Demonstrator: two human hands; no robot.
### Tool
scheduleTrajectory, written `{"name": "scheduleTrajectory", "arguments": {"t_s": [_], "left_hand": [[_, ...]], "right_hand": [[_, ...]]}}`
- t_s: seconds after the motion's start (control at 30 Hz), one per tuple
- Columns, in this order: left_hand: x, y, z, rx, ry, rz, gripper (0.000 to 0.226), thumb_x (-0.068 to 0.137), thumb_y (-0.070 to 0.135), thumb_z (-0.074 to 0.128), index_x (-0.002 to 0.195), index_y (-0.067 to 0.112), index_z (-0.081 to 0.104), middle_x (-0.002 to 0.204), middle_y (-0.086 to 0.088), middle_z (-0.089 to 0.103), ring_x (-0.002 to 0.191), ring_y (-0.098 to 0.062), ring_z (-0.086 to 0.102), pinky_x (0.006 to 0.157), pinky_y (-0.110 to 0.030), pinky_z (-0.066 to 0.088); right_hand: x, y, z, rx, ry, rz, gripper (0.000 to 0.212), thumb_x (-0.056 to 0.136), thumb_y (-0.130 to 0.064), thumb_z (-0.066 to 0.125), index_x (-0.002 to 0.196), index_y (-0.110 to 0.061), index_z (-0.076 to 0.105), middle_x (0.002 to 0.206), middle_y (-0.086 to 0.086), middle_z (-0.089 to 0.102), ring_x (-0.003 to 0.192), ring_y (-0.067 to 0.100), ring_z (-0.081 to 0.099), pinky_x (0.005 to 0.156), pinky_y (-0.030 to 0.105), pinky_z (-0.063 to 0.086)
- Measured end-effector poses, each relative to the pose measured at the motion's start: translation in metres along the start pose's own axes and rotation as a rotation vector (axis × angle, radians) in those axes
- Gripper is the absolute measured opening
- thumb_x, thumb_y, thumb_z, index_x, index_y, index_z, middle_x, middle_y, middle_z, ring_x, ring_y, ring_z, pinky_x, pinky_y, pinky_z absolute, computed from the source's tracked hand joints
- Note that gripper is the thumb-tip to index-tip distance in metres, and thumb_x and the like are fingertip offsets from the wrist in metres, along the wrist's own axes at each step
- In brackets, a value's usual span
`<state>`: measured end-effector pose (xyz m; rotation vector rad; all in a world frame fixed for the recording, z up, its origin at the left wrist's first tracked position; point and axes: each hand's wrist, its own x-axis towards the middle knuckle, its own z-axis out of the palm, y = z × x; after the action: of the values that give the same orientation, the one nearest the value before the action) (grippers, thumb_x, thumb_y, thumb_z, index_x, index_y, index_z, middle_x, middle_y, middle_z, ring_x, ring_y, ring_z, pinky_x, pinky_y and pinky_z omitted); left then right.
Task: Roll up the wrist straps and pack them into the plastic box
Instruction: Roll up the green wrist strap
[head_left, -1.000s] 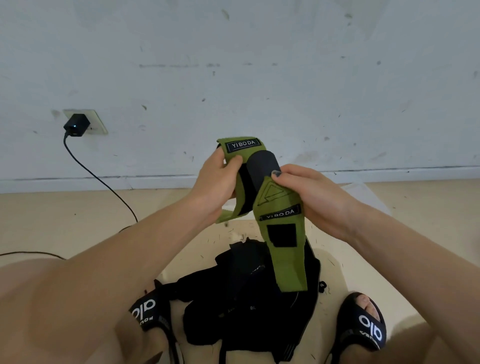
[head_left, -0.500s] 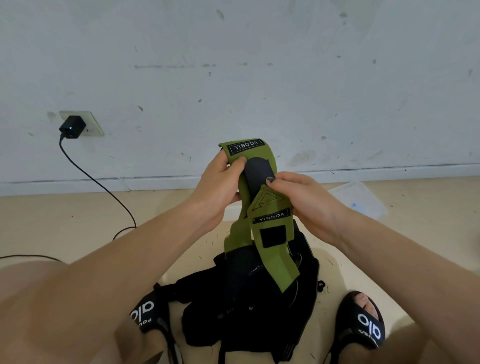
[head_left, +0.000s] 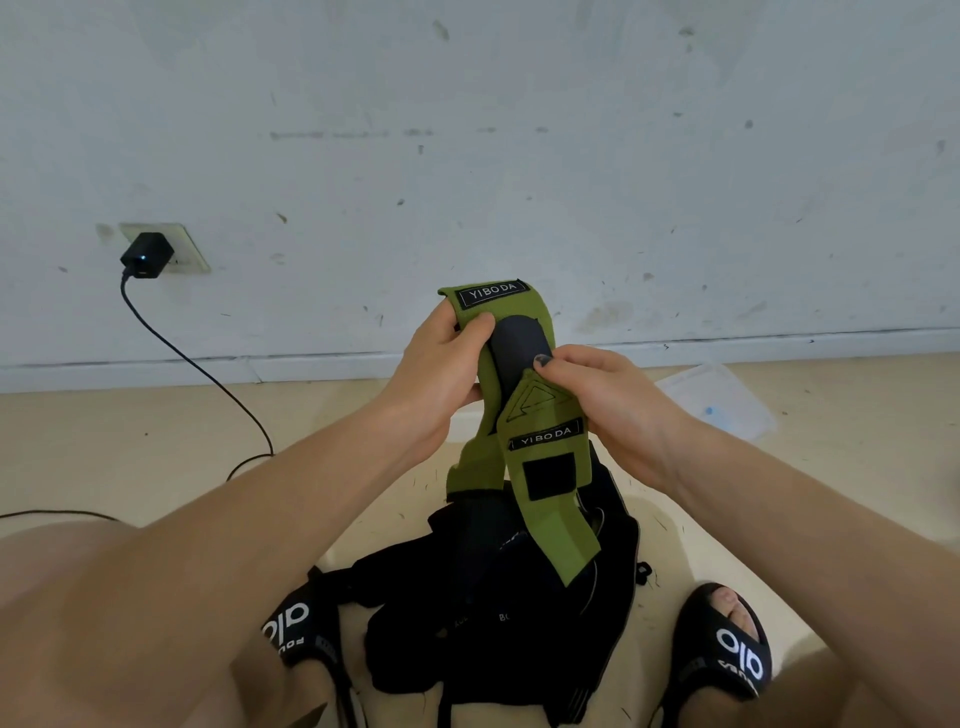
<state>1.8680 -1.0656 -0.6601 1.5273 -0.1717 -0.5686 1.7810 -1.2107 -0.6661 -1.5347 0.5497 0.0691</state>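
I hold a green wrist strap (head_left: 540, 452) with black YIBODA labels up in front of me. My left hand (head_left: 436, 379) grips its upper end, thumb on the green fabric beside a black pad. My right hand (head_left: 608, 400) pinches the strap at the triangle patch, where it folds over. The long free tail with a black velcro square hangs down over a heap of black straps (head_left: 509, 613) on the floor between my feet. A clear plastic box (head_left: 717, 402) lies on the floor behind my right hand, partly hidden.
A black charger (head_left: 146, 255) sits in a wall socket at the left; its cable (head_left: 208, 369) runs down across the floor. My feet in black slides (head_left: 727, 644) flank the heap. The white wall stands close ahead.
Both hands have lowered slightly with the strap. The right hand has shifted left and drawn the hanging tail closer in. The plastic box now shows more behind the right hand.
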Motion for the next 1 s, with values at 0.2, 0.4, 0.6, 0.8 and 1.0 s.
{"name": "scheduleTrajectory", "arguments": {"t_s": [0.2, 0.4, 0.6, 0.8, 1.0], "left_hand": [[-0.0002, 0.0004, 0.0007, 0.0, 0.012, -0.012, 0.024, 0.107, 0.024, 0.048, 0.125, 0.026, 0.064, 0.117, 0.004, 0.075, 0.105, -0.017, 0.073, 0.089, -0.044, 0.062], [-0.0012, 0.0003, 0.0017, -0.005, -0.004, 0.001, 0.023, 0.101, 0.022, 0.063, 0.124, 0.022, 0.062, 0.111, 0.004, 0.076, 0.097, -0.013, 0.075, 0.086, -0.04, 0.063], [-0.0001, 0.0, 0.0018, 0.0, 0.026, 0.017, 0.026, 0.099, 0.015, 0.065, 0.124, 0.023, 0.063, 0.109, 0.004, 0.075, 0.098, -0.013, 0.075, 0.087, -0.041, 0.063], [0.0017, 0.0004, 0.0006, -0.006, 0.078, 0.043, 0.027, 0.098, 0.011, 0.065, 0.123, 0.022, 0.063, 0.11, 0.003, 0.076, 0.101, -0.014, 0.074, 0.089, -0.043, 0.063], [0.0041, 0.0066, -0.0013, -0.033, 0.104, 0.063, 0.026, 0.099, 0.012, 0.064, 0.125, 0.017, 0.063, 0.113, -0.001, 0.076, 0.104, -0.018, 0.074, 0.092, -0.044, 0.061]], "right_hand": [[-0.0004, 0.0009, 0.0013, 0.005, 0.002, -0.011, 0.024, 0.103, -0.024, 0.059, 0.1, -0.005, 0.073, 0.087, 0.004, 0.073, 0.077, 0.015, 0.069, 0.072, 0.027, 0.052], [-0.0005, 0.0012, 0.0022, 0.005, 0.007, -0.022, 0.021, 0.104, -0.024, 0.059, 0.098, -0.011, 0.074, 0.088, 0.005, 0.075, 0.078, 0.016, 0.07, 0.071, 0.028, 0.053], [-0.0013, 0.0009, 0.0023, 0.009, -0.006, -0.022, 0.021, 0.103, -0.024, 0.059, 0.095, -0.011, 0.074, 0.086, 0.004, 0.074, 0.078, 0.016, 0.069, 0.072, 0.028, 0.053], [0.0008, -0.0006, 0.0021, -0.171, 0.045, -0.043, 0.04, 0.095, -0.046, 0.063, 0.094, -0.007, 0.071, 0.094, 0.014, 0.075, 0.09, 0.032, 0.071, 0.095, 0.045, 0.056], [-0.0036, -0.007, 0.0032, -0.439, 0.153, -0.212, 0.039, 0.096, -0.055, 0.059, 0.123, -0.027, 0.055, 0.122, -0.008, 0.059, 0.109, 0.01, 0.06, 0.088, 0.03, 0.048]]}}
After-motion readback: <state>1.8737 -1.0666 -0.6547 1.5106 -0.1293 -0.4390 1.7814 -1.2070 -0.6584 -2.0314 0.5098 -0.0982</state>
